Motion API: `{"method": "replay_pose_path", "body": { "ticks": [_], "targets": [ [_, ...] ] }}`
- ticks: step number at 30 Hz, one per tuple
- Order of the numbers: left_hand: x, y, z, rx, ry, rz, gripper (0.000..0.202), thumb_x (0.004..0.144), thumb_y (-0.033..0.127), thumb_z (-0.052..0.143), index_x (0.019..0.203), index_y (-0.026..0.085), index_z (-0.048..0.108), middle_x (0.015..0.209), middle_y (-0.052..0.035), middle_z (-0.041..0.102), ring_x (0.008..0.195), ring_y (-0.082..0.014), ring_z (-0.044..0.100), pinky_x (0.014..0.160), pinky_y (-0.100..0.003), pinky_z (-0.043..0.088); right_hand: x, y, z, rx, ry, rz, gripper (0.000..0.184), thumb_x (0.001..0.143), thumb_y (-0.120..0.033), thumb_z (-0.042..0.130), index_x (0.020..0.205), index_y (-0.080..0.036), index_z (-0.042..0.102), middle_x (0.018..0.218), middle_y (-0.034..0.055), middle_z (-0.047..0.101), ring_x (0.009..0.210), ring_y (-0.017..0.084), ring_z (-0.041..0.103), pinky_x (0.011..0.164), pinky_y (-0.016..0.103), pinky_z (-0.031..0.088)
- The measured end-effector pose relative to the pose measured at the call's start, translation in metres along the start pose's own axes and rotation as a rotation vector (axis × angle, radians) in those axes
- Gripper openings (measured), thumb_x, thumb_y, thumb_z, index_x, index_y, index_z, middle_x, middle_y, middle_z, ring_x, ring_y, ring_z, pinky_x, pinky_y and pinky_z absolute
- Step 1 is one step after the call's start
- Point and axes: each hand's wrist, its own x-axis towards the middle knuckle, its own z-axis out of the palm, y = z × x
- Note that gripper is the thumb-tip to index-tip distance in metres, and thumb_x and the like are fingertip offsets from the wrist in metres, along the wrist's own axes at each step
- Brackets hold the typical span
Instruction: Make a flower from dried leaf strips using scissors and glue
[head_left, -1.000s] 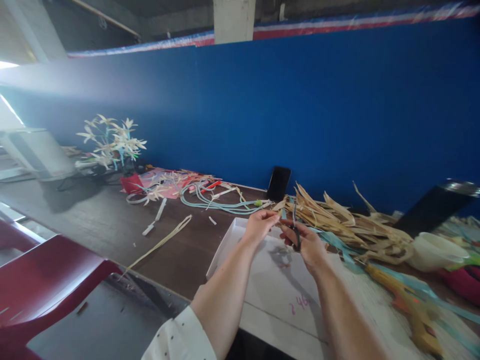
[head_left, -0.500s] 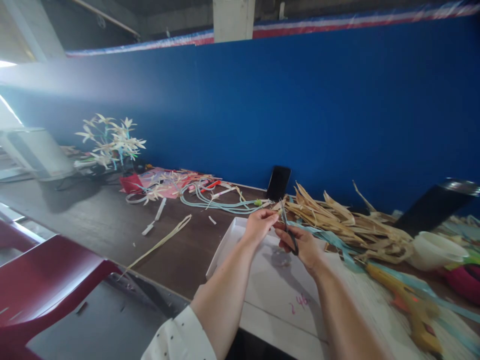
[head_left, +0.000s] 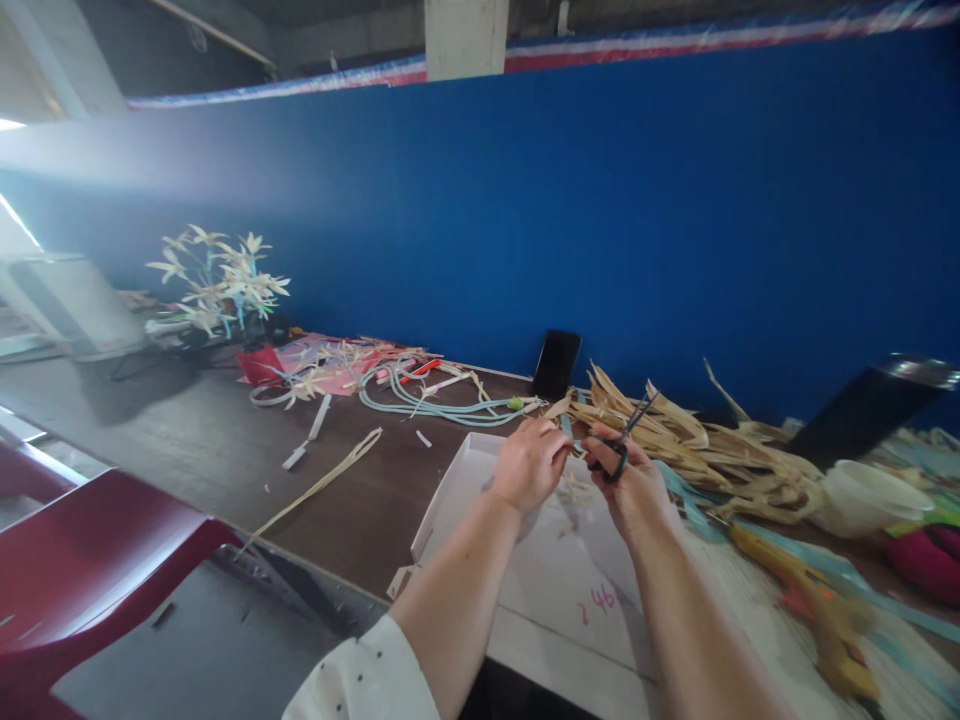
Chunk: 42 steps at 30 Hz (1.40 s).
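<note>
Over a white box lid [head_left: 517, 590], my two hands are close together. My right hand [head_left: 626, 475] is closed around a pair of dark scissors [head_left: 624, 440], whose blades point up and away to the right. My left hand [head_left: 531, 462] has its fingers bent together at a small piece near the right fingertips; what it pinches is too small and hidden to name. Small pale scraps [head_left: 574, 492] lie on the lid beneath the hands. Dried husks [head_left: 660, 430] are heaped just beyond the right hand.
A yellow glue gun [head_left: 817, 610] lies at the right, near a white cup [head_left: 874, 500]. A phone [head_left: 556, 365] leans against the blue partition [head_left: 675, 220]. Pale blue cords [head_left: 397, 405], a white flower arrangement [head_left: 225, 280] and a looped strip [head_left: 322, 485] are on the left. A red chair [head_left: 112, 570] stands beside the table.
The scissors have swung from between the hands to the right, away from the left hand. My left hand has turned with its back upward. More pale scraps show on the lid.
</note>
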Motion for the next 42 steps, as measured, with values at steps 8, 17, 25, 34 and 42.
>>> {"method": "replay_pose_path", "body": {
  "ticks": [8, 17, 25, 34, 42],
  "targets": [
    [0.000, 0.002, 0.000, 0.100, -0.053, 0.100, 0.027, 0.088, 0.025, 0.038, 0.082, 0.019, 0.064, 0.083, -0.0066, 0.055, 0.085, -0.0161, 0.047, 0.074, -0.027, 0.040, 0.000, 0.000, 0.001, -0.032, 0.021, -0.007, 0.048, 0.053, -0.030, 0.078, 0.097, -0.020, 0.062, 0.061, -0.0012, 0.056, 0.056, 0.012, 0.050, 0.045, 0.022, 0.031],
    [0.000, 0.006, -0.003, 0.179, -0.087, 0.135, 0.027, 0.088, 0.025, 0.037, 0.081, 0.019, 0.063, 0.081, -0.0058, 0.054, 0.084, -0.0164, 0.046, 0.073, -0.027, 0.039, 0.000, 0.001, 0.002, -0.048, 0.043, 0.001, 0.049, 0.048, -0.033, 0.079, 0.093, -0.021, 0.063, 0.059, -0.0024, 0.057, 0.054, 0.011, 0.049, 0.044, 0.021, 0.029],
    [0.000, 0.009, 0.002, -0.072, -0.024, 0.029, 0.023, 0.082, 0.034, 0.048, 0.080, 0.018, 0.064, 0.082, -0.0066, 0.058, 0.084, -0.0167, 0.050, 0.079, -0.029, 0.041, 0.002, 0.004, -0.003, -0.049, 0.044, -0.028, 0.053, 0.052, -0.029, 0.077, 0.102, -0.021, 0.062, 0.060, -0.0027, 0.056, 0.049, 0.008, 0.045, 0.044, 0.021, 0.029],
    [0.005, 0.006, 0.011, -0.662, -0.224, -0.656, 0.029, 0.069, 0.041, 0.061, 0.077, 0.014, 0.065, 0.069, -0.0016, 0.063, 0.059, -0.0089, 0.051, 0.058, -0.022, 0.040, 0.001, 0.000, 0.001, -0.134, 0.024, -0.124, 0.054, 0.054, -0.031, 0.076, 0.104, -0.018, 0.062, 0.066, -0.0001, 0.060, 0.058, 0.012, 0.052, 0.048, 0.021, 0.033],
    [0.007, 0.001, 0.011, -0.758, -0.179, -0.760, 0.020, 0.064, 0.033, 0.064, 0.070, 0.013, 0.064, 0.063, -0.0011, 0.062, 0.052, -0.0065, 0.047, 0.050, -0.019, 0.036, 0.000, 0.002, 0.001, -0.215, 0.008, -0.154, 0.057, 0.058, -0.037, 0.074, 0.109, -0.019, 0.059, 0.076, 0.0024, 0.063, 0.061, 0.013, 0.053, 0.048, 0.021, 0.034]
  ]
}}
